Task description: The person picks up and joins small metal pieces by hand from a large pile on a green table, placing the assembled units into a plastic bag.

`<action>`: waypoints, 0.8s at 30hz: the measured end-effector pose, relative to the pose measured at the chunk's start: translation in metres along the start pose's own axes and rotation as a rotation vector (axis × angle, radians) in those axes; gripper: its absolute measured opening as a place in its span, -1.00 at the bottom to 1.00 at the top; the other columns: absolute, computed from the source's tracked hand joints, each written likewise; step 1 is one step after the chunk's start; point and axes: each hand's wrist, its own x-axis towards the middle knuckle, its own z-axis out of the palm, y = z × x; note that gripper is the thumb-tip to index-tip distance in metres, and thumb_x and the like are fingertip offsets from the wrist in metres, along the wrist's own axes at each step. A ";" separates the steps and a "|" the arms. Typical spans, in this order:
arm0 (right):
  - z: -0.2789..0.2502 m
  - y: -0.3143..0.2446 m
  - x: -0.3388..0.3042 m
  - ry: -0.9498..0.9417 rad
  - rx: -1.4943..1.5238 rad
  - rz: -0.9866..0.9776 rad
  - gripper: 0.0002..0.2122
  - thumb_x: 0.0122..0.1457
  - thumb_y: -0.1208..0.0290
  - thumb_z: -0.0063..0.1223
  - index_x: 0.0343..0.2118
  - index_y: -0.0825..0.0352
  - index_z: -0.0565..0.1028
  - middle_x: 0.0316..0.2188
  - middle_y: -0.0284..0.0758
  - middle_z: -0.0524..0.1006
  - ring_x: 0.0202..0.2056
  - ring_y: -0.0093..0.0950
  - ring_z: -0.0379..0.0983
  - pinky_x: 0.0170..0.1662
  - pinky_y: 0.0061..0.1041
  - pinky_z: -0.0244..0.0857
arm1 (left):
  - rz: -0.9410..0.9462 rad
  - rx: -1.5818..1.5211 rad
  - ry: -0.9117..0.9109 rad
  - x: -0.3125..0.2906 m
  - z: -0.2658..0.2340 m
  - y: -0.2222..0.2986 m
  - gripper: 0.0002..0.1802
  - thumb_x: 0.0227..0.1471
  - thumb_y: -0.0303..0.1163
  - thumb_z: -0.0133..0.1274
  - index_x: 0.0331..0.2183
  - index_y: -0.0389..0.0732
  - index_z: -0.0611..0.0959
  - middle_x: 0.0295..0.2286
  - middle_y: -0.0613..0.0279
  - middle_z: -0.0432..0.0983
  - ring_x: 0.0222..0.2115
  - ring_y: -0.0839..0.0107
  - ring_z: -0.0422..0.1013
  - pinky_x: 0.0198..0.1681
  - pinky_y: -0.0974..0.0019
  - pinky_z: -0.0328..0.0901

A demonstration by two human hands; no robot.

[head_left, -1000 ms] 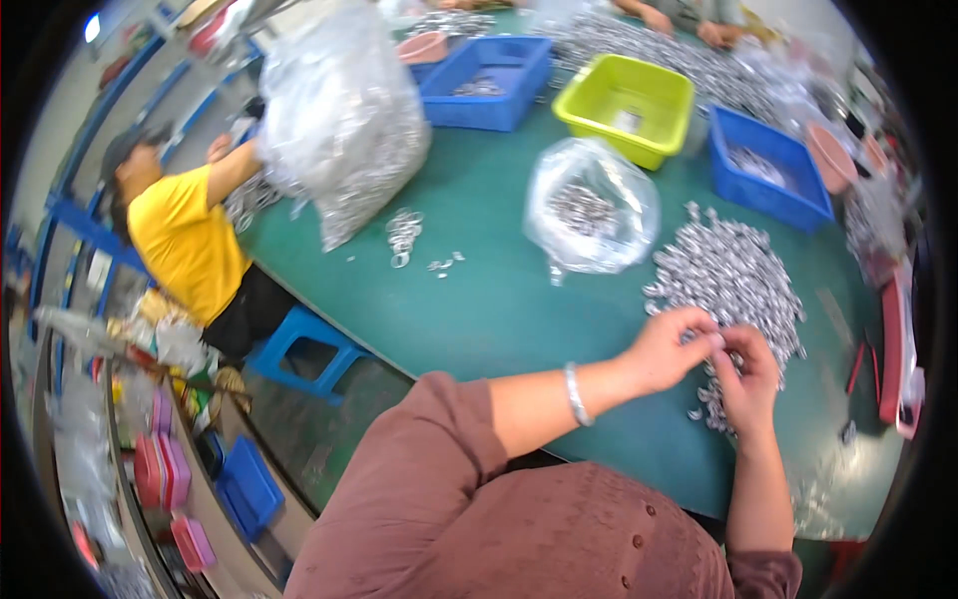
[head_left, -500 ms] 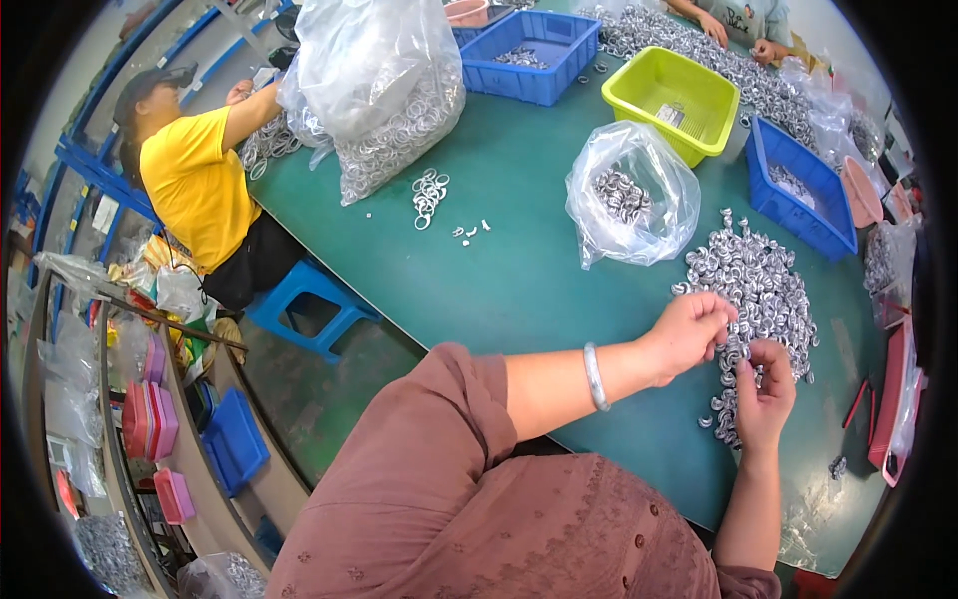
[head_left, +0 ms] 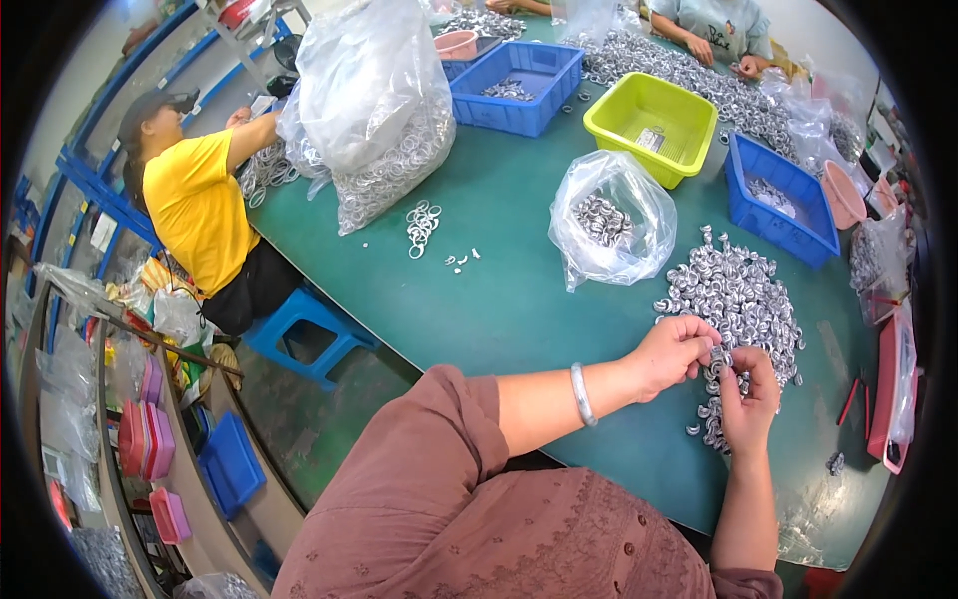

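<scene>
My left hand, below a bangle on the wrist, is closed with thumb and fingers pinched together at the near side of a heap of small silvery curved metal pieces. Close beside it, my right hand is also closed, fingertips pinched and facing the left hand's. What either pinch holds is too small and covered to make out. Beyond my hands stands an open clear plastic bag with similar silvery pieces inside.
A lime-green basket, blue trays and a big clear bag of rings stand on the green table. Loose rings lie left. Red-handled pliers lie right. A person in yellow sits at left; others work across.
My two hands have come closer together, the right one moving left toward the left. The whole view has shifted slightly, with the table contents sitting lower and further left.
</scene>
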 end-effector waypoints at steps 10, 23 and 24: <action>0.000 -0.001 0.003 -0.018 -0.016 -0.020 -0.87 -0.16 0.70 -0.04 -0.47 0.43 0.36 -0.54 -0.30 0.36 -0.51 -0.52 0.29 -0.41 -0.62 0.20 | 0.076 -0.026 0.036 -0.001 -0.006 0.006 -0.86 -0.01 -0.40 -0.08 -0.34 -0.18 0.50 -0.60 0.42 0.33 -0.68 0.69 0.20 -0.67 0.65 0.07; 0.004 -0.015 -0.001 -0.033 -0.007 -0.098 -0.88 -0.17 0.72 -0.06 -0.50 0.43 0.35 -0.56 -0.28 0.35 -0.54 -0.49 0.29 -0.43 -0.60 0.21 | 0.911 1.209 0.427 -0.001 -0.048 0.090 -0.90 -0.14 -0.47 -0.03 -0.47 -0.25 0.53 -0.51 0.08 0.42 -0.45 0.15 0.37 -0.38 0.23 0.26; 0.007 -0.016 -0.001 -0.041 0.006 -0.097 -0.88 -0.17 0.72 -0.06 -0.50 0.43 0.35 -0.56 -0.28 0.35 -0.54 -0.48 0.29 -0.43 -0.60 0.21 | 0.887 1.280 0.475 -0.004 -0.056 0.097 -0.90 -0.14 -0.46 -0.03 -0.47 -0.24 0.53 -0.49 0.09 0.42 -0.43 0.12 0.36 -0.36 0.21 0.25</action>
